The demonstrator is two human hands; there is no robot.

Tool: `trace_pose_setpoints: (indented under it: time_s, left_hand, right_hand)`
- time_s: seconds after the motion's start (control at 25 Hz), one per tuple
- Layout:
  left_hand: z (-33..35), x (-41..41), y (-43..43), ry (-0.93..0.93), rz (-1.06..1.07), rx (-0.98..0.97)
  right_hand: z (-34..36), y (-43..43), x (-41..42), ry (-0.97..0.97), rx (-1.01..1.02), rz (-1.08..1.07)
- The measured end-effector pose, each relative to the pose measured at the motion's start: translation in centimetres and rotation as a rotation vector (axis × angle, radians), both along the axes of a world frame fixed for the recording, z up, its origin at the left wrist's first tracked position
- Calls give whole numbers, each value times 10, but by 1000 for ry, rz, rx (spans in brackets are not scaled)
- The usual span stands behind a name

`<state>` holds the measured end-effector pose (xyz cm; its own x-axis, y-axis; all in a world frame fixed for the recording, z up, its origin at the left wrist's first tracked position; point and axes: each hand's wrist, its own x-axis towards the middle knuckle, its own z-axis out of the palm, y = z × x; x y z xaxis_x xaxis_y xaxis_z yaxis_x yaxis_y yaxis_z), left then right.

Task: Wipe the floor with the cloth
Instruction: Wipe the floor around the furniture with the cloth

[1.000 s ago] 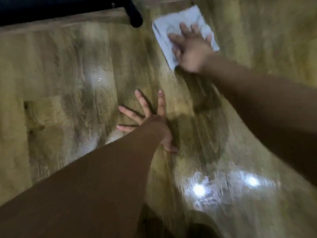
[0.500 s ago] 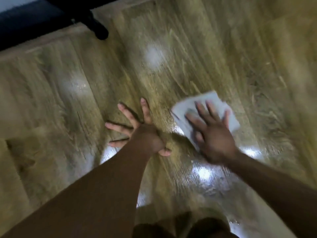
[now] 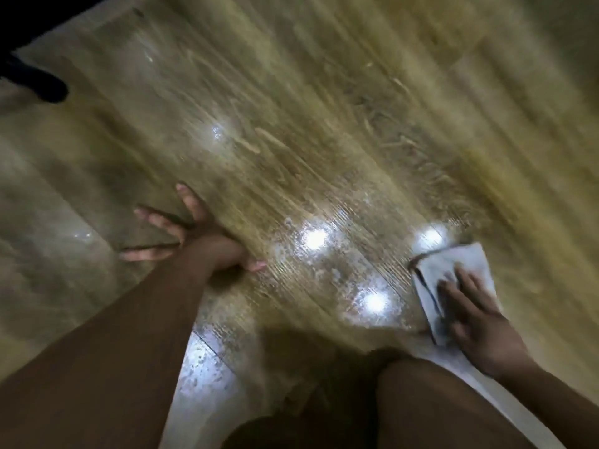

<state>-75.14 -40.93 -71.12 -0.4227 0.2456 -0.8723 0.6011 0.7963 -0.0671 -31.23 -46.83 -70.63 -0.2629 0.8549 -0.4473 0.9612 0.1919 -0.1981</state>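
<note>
- floor (image 3: 291, 131): wood-look planks, yellow-brown, grain streaks showing; glossy, with bright light spots mirrored in it.
- near part of the floor by the knee: wet-looking sheen, speckled film.
- cloth (image 3: 466, 267): soft woven fabric, pale grey-white, matt, folded and creased, darker along one edge.
- dark object (image 3: 39, 82) at upper left: black, matt; material cannot be told.
</note>
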Motion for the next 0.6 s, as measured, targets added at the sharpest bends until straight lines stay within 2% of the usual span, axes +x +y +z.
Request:
trace_pose_setpoints:
  time_s: [0.08, 0.16, 0.28, 0.4, 0.52, 0.6]
  left_hand:
    - [-2, 2, 1, -29, -3, -8]
    - [-6, 3, 5, -46, 51, -35]
    - [-6, 0, 10, -35, 84, -76]
    - [-10, 1, 9, -1, 34, -100]
    - [0, -1, 11, -37, 42, -101]
    - [2, 2, 9, -5, 63, -65]
  right_hand:
    - [-4, -12, 22, -88, -33, -81]
    - [-15, 14, -3, -53, 5, -36]
    - [-28, 105, -91, 75, 32, 130]
    - [-44, 199, -204, 144, 110, 191]
    - [-54, 269, -307, 94, 157, 268]
    - [-53, 288, -349, 62, 124, 237]
